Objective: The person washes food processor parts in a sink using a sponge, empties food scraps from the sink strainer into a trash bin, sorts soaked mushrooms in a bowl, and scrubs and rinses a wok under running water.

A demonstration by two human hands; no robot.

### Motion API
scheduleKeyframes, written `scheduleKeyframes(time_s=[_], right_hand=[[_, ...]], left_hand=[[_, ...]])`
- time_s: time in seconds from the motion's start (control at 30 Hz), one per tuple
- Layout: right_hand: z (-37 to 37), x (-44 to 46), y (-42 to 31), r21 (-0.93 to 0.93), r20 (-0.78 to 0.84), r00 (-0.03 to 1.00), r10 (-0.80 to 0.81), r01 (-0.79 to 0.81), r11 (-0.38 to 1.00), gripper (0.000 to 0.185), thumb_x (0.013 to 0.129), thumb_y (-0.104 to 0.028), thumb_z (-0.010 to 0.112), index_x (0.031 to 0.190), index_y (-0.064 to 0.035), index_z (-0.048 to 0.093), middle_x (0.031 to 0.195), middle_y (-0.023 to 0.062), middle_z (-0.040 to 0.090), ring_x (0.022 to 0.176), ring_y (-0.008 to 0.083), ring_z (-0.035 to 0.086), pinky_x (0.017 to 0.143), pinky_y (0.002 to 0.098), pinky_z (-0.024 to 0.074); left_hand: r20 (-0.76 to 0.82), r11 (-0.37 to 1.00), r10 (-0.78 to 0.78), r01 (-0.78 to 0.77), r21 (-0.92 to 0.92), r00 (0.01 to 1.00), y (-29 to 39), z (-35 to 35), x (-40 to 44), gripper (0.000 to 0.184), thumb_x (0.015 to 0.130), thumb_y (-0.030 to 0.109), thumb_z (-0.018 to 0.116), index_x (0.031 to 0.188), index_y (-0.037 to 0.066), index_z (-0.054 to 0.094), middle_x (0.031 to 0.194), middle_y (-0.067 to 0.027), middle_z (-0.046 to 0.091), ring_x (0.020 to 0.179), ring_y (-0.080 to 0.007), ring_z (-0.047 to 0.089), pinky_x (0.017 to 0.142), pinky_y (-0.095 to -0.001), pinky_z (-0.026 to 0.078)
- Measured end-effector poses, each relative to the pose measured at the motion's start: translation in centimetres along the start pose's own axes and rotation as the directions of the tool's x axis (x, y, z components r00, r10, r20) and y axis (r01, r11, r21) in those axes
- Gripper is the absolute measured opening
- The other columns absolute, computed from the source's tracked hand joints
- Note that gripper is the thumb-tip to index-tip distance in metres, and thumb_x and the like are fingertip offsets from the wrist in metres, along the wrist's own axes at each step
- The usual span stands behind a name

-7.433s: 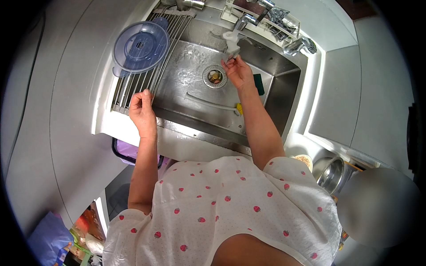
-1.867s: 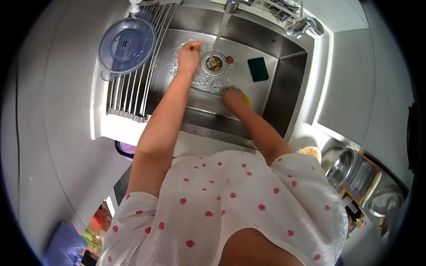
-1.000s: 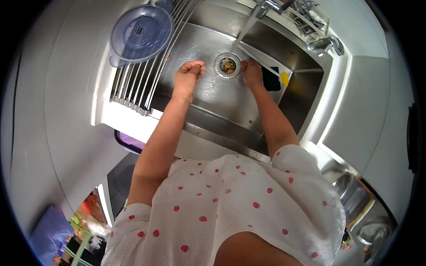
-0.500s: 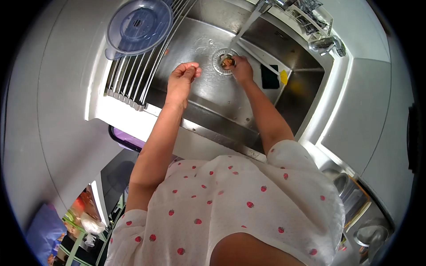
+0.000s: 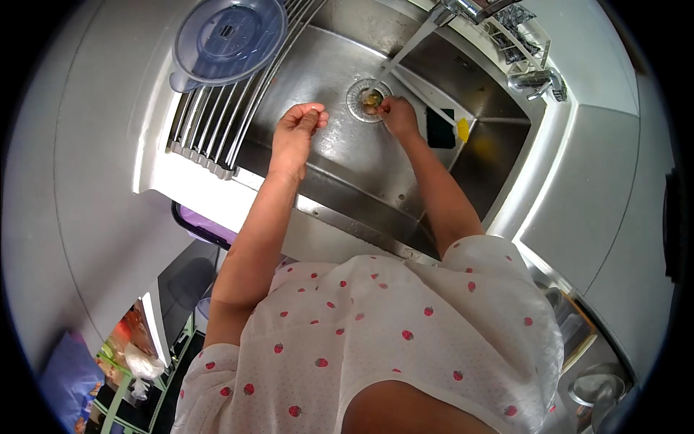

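My right hand (image 5: 401,118) reaches down to the drain (image 5: 359,110) in the steel sink, fingers closed at its right edge. Wet orange and green food scraps (image 5: 372,100) lie at the drain, right against those fingertips. Whether the fingers pinch the scraps or a strainer rim is hidden. Water (image 5: 412,49) pours from the faucet (image 5: 455,9) onto the drain area. Over the left part of the sink hovers my left hand (image 5: 296,126), thumb pressed to the curled fingers, with nothing visible in it.
A roll-up drying rack (image 5: 210,130) spans the sink's left side, with a clear bluish lid (image 5: 230,40) on it. A dark scouring pad (image 5: 440,129) and a white-handled brush with a yellow head (image 5: 463,129) lie at the right. A wire caddy (image 5: 517,36) stands behind.
My right hand has shifted slightly right and down, and less of the scraps shows at its fingertips. My left hand stays nearly in place. The water keeps running.
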State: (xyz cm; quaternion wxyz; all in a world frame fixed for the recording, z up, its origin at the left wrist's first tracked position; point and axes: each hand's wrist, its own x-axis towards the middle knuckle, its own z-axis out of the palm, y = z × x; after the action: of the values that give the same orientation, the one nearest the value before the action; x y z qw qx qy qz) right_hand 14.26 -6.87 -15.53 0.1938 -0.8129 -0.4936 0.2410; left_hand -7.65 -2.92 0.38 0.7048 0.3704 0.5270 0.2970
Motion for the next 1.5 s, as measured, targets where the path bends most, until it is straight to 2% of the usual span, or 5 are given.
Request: scheduleKeyframes(time_s=[0.2, 0.3, 0.5, 1.33, 1.5], right_hand=[[-0.7, 0.4, -1.7, -0.306, 0.081, 0.997, 0.013, 0.012, 0.952, 0.017, 0.064, -0.018, 0.067, 0.078, -0.0095, 0.064, 0.087, 0.0135, 0.054, 0.080, 0.0275, 0.056, 0.069, 0.0362, 0.0447], [-0.5, 1.2, -2.2, -0.156, 0.028, 0.999, -0.034, 0.038, 0.987, 0.015, 0.073, -0.018, 0.059, 0.082, -0.0076, 0.065, 0.102, 0.0148, 0.053, 0.088, 0.0275, 0.056, 0.074, 0.0369, 0.0461], [1.3, 2.6, -3.4, -0.368, 0.151, 0.988, 0.043, 0.016, 0.930, 0.016, 0.075, -0.017, 0.052, 0.080, -0.0093, 0.066, 0.087, 0.0136, 0.062, 0.084, 0.0279, 0.059, 0.073, 0.0361, 0.0477], [-2.1, 2.7, -4.4, -0.240, 0.224, 0.974, -0.042, 0.097, 0.966, 0.018, 0.071, -0.012, 0.058, 0.088, -0.0102, 0.064, 0.092, 0.0142, 0.060, 0.087, 0.0293, 0.057, 0.076, 0.0374, 0.0460], [-4.7, 2.5, -5.8, -0.239, 0.239, 0.944, -0.226, 0.283, 0.929, 0.021, 0.069, -0.011, 0.058, 0.089, -0.0086, 0.063, 0.085, 0.0155, 0.060, 0.081, 0.0312, 0.057, 0.073, 0.0402, 0.0458]], left_hand=[[-0.009, 1.000, -0.003, 0.003, -0.004, 1.000, 0.2, 0.1, -0.1, 0.015, 0.087, 0.011, 0.046, 0.094, 0.002, 0.056, 0.084, -0.0061, 0.060, 0.077, -0.0111, 0.055, 0.076, -0.0225, 0.042], [-0.022, 1.000, -0.001, 0.001, 0.002, 1.000, 0.1, -0.1, 0.1, 0.015, 0.087, 0.011, 0.045, 0.093, 0.002, 0.056, 0.084, -0.0062, 0.060, 0.077, -0.0109, 0.055, 0.077, -0.0225, 0.042], [-0.001, 1.000, -0.003, 0.003, -0.025, 1.000, 0.2, 0.9, 0.0, 0.015, 0.087, 0.011, 0.045, 0.094, 0.002, 0.056, 0.085, -0.0060, 0.060, 0.078, -0.0110, 0.055, 0.077, -0.0224, 0.042], [-0.081, 0.990, -0.127, 0.132, 0.050, 0.989, -2.5, 1.6, 5.9, 0.015, 0.083, 0.010, 0.050, 0.095, 0.004, 0.055, 0.084, -0.0043, 0.059, 0.076, -0.0110, 0.055, 0.070, -0.0242, 0.043], [-0.086, 0.938, -0.308, 0.317, 0.142, 0.948, -3.8, 3.0, 7.6, 0.040, 0.077, 0.011, 0.059, 0.114, 0.004, 0.045, 0.098, -0.0088, 0.054, 0.079, -0.0169, 0.055, 0.066, -0.0266, 0.047]])
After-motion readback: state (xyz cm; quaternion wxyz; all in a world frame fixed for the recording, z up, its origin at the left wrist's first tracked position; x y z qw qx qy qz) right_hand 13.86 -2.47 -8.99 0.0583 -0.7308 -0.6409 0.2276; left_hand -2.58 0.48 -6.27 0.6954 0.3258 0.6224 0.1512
